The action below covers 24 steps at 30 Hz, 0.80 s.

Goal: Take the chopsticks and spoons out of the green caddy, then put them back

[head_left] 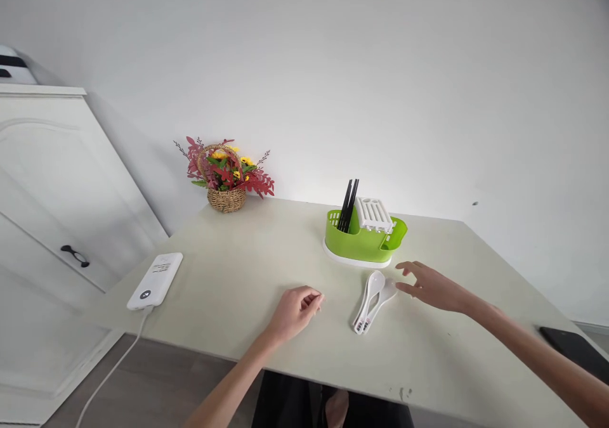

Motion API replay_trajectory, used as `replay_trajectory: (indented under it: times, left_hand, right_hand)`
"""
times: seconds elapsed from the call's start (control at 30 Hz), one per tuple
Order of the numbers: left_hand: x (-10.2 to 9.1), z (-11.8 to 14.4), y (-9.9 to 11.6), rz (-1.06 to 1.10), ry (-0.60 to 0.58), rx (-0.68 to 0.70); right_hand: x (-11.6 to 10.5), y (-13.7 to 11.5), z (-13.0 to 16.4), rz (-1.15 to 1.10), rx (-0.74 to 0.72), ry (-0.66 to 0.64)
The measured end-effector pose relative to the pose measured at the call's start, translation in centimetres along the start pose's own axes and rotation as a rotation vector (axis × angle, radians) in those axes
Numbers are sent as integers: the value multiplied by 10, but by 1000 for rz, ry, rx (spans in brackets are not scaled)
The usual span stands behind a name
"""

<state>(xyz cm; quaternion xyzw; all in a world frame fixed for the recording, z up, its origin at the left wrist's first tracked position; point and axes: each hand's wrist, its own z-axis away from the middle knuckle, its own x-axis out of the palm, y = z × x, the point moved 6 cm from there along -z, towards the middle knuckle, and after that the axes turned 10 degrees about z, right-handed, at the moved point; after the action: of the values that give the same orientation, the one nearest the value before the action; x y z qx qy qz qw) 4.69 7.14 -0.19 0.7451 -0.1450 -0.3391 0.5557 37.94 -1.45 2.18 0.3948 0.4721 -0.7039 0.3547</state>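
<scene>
White spoons [375, 283] lie in a small pile on the table, their bowls toward the wall and their labelled handles toward me. Just right of the bowls, my right hand [428, 283] hovers with thumb and fingers apart and nothing between them. To the left of the pile my left hand [295, 312] rests on the tabletop, fingers curled in and no object visible in them. Behind the spoons stands a green utensil holder [358, 243] on a white base. Black chopsticks [349, 206] lean upright in its left compartment, and a white slotted rack [374, 214] covers its middle.
A wicker basket of artificial flowers [227, 198] stands by the wall at the back left. Near the table's left edge lies a white power bank [156, 281] with a cable hanging down. A black phone [573, 345] lies at the right edge. A white cabinet [52, 181] stands left.
</scene>
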Motion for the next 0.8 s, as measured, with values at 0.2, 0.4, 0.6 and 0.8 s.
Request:
replay_trajectory:
  times: [0.2,0.4,0.6,0.8]
  left_hand:
    - [-1,1,3,-6,-9,8]
    - [-1,0,3,6,-4,0]
    - [-2,2,6,12,-7,5]
    - [-2,1,3,4,-7,-2]
  right_hand:
    - [29,10,-16,-177,50,-154]
    - [37,13,-21,-233,79,-226]
    - [28,28,-9,-240,113,-260]
    - [0,40,6,-213,89,-222]
